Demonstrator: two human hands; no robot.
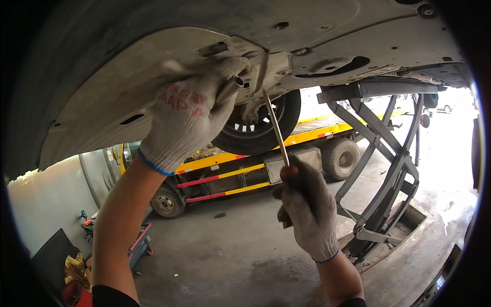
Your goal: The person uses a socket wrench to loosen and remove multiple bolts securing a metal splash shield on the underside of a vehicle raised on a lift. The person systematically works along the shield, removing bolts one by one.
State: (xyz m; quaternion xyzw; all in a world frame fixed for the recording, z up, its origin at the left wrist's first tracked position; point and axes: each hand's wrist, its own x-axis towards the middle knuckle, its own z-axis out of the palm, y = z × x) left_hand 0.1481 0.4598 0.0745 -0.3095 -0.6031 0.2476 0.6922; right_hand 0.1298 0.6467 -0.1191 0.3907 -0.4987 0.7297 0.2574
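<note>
A short, open-ended metal tube (229,88) shows in the left hand (186,105), thumb and fingers curled around it just under the car's underside (327,33). To its right, a screwdriver (276,128) with a slim, silvery shaft and reddish handle slants up from the right hand (308,210), fisted around it. Below the left hand stands a tool cart (139,245), contents unclear. Behind both hands, a car wheel (290,115) partly hides a yellow flatbed truck (322,134); right of them rises a scissor lift (387,187).

Red characters (188,93), Latin capitals (180,104) beneath; both on left glove (186,124)
</note>
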